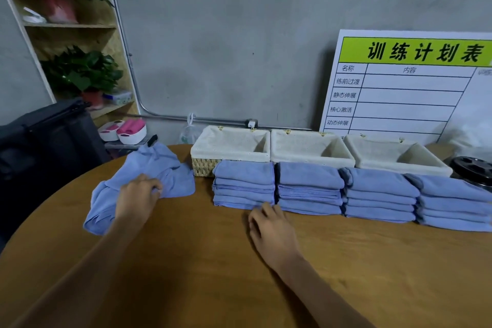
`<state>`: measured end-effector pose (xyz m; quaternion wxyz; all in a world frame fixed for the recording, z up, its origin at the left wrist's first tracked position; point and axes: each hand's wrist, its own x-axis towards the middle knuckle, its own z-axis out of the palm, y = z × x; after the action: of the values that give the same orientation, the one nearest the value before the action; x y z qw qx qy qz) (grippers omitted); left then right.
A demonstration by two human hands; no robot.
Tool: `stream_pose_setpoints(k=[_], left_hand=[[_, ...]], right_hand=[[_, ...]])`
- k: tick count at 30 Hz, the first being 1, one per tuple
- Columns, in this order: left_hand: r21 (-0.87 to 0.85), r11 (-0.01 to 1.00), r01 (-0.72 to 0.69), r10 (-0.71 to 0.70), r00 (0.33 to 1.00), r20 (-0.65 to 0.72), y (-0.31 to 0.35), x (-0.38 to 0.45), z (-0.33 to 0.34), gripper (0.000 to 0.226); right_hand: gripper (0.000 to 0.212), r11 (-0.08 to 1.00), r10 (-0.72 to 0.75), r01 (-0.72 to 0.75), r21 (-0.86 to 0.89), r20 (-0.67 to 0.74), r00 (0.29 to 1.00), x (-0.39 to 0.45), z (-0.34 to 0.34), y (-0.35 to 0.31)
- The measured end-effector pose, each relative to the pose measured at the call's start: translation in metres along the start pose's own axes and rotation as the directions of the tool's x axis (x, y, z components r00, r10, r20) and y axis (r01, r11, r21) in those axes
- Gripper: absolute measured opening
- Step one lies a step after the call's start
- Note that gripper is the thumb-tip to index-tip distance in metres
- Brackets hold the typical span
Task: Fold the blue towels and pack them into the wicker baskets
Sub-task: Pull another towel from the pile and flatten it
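Person's left hand [138, 196] is lying on the loose blue towel [149, 176] at table's left, fingers curling into the rumpled cloth, prob. gripping a fold. Right hand [269, 224] is resting on the wooden table [186, 261] w/ fingers relaxed, holding nothing, tips just touching the bottom of the nearest folded stack [243, 185]. Four stacks are sitting in a row in front of three lined wicker baskets [231, 145], all looking unfilled. Towel is looking soft, light, floppy, microfibre-ish; it's likely sagging & bunching if lifted at one spot, so taking it by two corners seems best. Stacks are prob. needing support from below & a palm on top, else layers are sliding apart
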<state>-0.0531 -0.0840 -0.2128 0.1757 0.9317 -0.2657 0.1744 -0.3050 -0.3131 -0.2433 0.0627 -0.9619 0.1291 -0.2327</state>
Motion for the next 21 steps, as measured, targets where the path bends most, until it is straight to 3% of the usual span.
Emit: stream_pose_setpoints(k=[5, 9, 10, 12, 15, 18, 21], left_hand=[[-0.197, 0.980, 0.032, -0.027, 0.999, 0.032, 0.008, 0.003, -0.015, 0.035], [-0.376, 0.926, 0.025, -0.020, 1.000, 0.017, 0.048, -0.016, -0.063, 0.014], [-0.413, 0.911, 0.005, 0.010, 0.999, 0.035, 0.061, -0.027, -0.074, 0.011], [-0.487, 0.873, -0.032, 0.096, 0.990, 0.106, 0.087, -0.054, -0.090, 0.009], [-0.567, 0.820, -0.078, 0.239, 0.947, 0.216, 0.127, -0.103, -0.092, 0.018], [-0.672, 0.739, -0.041, 0.352, 0.874, 0.334, 0.163, -0.144, -0.084, 0.012], [-0.730, 0.682, 0.041, 0.377, 0.836, 0.399, 0.185, -0.160, -0.082, 0.009]], right_hand=[[0.019, 1.000, 0.010, -0.010, 0.008, 0.007, 1.000, -0.002, 0.000, 0.002], [0.018, 0.968, 0.104, -0.135, 0.213, 0.149, 0.983, 0.005, -0.015, -0.001], [0.020, 0.909, 0.145, -0.205, 0.364, 0.186, 0.972, 0.006, -0.020, -0.004], [0.029, 0.658, 0.217, -0.338, 0.673, 0.260, 0.941, 0.004, -0.034, -0.014], [0.042, 0.325, 0.232, -0.496, 0.805, 0.441, 0.867, -0.004, -0.055, -0.030], [0.045, 0.187, 0.134, -0.528, 0.829, 0.511, 0.849, -0.017, -0.064, -0.028], [0.023, 0.240, 0.144, -0.514, 0.823, 0.494, 0.857, -0.033, -0.070, -0.017]])
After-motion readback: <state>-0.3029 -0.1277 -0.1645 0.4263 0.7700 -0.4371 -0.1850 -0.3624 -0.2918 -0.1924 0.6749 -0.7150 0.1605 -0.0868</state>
